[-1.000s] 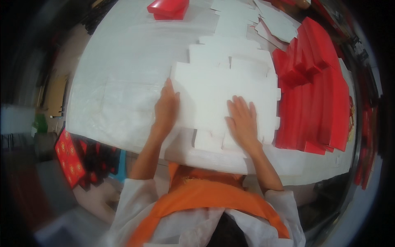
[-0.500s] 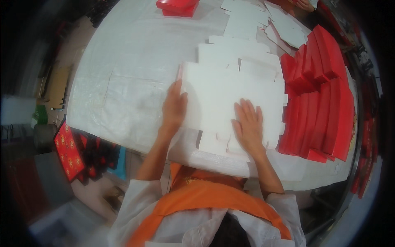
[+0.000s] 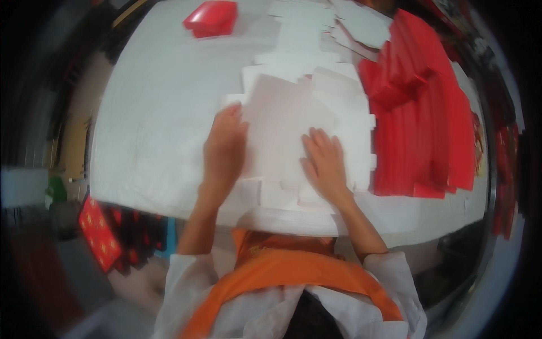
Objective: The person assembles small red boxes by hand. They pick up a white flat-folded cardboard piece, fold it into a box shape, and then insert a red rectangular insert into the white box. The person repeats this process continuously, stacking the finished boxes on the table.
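A flat white cardboard box blank [image 3: 282, 121] with cut tabs lies before me on top of other blanks. My left hand [image 3: 226, 150] is closed at its left edge, fingers curled around the edge flap and somewhat blurred. Beside that hand the left part of the blank looks shaded and raised. My right hand [image 3: 324, 161] rests palm down on the blank's right part, fingers stretched out and slightly spread. Just right of it stand red boxes [image 3: 418, 130], packed closely in rows.
A red box [image 3: 212, 18] sits at the table's far left. More white blanks [image 3: 299, 34] lie at the far side. Pale plastic sheeting [image 3: 147, 124] covers the table. Below its left edge are red patterned boxes [image 3: 99, 234] and a blue object [image 3: 167, 237].
The whole view has shifted, so the table's things appear farther left. The left part of the blank now looks lifted and shaded at my left hand. My right hand stays flat on it.
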Available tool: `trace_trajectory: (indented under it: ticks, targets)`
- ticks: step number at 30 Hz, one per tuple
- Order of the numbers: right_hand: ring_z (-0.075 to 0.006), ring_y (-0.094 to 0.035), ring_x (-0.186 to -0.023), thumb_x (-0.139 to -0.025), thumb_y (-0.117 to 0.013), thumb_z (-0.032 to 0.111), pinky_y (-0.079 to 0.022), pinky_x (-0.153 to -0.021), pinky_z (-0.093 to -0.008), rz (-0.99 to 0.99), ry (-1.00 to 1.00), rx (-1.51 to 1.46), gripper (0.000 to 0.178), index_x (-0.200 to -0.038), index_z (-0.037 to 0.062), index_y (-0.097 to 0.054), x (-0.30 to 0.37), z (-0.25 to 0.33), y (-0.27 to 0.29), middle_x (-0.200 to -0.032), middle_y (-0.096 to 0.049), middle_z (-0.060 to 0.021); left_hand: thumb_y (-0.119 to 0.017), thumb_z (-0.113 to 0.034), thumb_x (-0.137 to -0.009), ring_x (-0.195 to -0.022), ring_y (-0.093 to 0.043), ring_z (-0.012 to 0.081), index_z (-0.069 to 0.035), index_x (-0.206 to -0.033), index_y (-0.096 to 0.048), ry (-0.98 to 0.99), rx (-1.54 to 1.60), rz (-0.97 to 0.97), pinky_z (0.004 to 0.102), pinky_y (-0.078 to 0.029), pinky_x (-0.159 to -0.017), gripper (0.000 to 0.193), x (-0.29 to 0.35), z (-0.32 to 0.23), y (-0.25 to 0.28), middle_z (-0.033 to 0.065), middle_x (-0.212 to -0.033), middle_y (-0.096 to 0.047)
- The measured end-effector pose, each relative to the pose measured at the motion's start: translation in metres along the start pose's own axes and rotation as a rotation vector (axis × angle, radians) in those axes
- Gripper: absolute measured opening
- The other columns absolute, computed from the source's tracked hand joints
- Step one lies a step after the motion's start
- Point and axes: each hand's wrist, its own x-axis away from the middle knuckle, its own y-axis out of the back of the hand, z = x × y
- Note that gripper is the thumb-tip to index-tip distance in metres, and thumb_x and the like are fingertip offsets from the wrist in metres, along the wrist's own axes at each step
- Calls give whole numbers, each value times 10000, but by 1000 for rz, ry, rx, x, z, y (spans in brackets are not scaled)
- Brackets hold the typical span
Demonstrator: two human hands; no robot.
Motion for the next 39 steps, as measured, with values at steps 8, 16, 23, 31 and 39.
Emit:
trace_trajectory:
  ticks: [8, 16, 23, 31, 39]
  targets:
    - [-357, -314, -1209, -782, -541, 63, -239, -1004, -414, -555, -50, -156, 460, -1213, -25, -405, 2, -12, 58, -1283, -352, -227, -481, -161, -870, -1002, -505, 196, 64, -1252, -351, 651, 687, -119, 283, -401, -872, 462, 9, 46, 65, 131, -1127, -510]
    - [-99, -519, -740, -820, -575, 152, -444, -645, -246, -108, -623, -984, 322, -1060, -53, -511, -8, -13, 98, -847, -564, -36, -488, -194, -875, -1057, -469, 194, 47, -1256, -352, 728, 998, -131, 298, -386, -892, 471, 65, 88, 73, 118, -1162, -494]
    - [-85, -529, -691, -839, -534, 152, -447, -626, -231, 125, -566, -783, 243, -988, -39, -557, -8, -14, 101, -797, -576, -37, -494, -168, -863, -1277, -263, 259, -32, -1350, -236, 576, 1399, 568, 434, -246, -1020, 567, 73, 50, 75, 111, -1413, -219]
    - [-96, -531, -778, -855, -508, 173, -435, -693, -231, 532, -424, -683, 314, -1103, -18, -522, -6, -18, 106, -870, -583, -44, -634, -48, -756, -1127, -424, 197, -4, -1239, -368, -70, 646, 681, 303, -344, -944, 553, 28, -19, 30, 115, -1217, -442]
    - [-170, -482, -1043, -913, -369, 216, -359, -907, -270, 565, -319, -923, 404, -1263, 19, -406, 8, -1, 89, -1168, -509, -127, -639, -120, -773, -760, -571, 116, -1, -994, -520, 263, 523, 660, 255, -475, -686, 277, 54, -27, -2, 58, -860, -608]
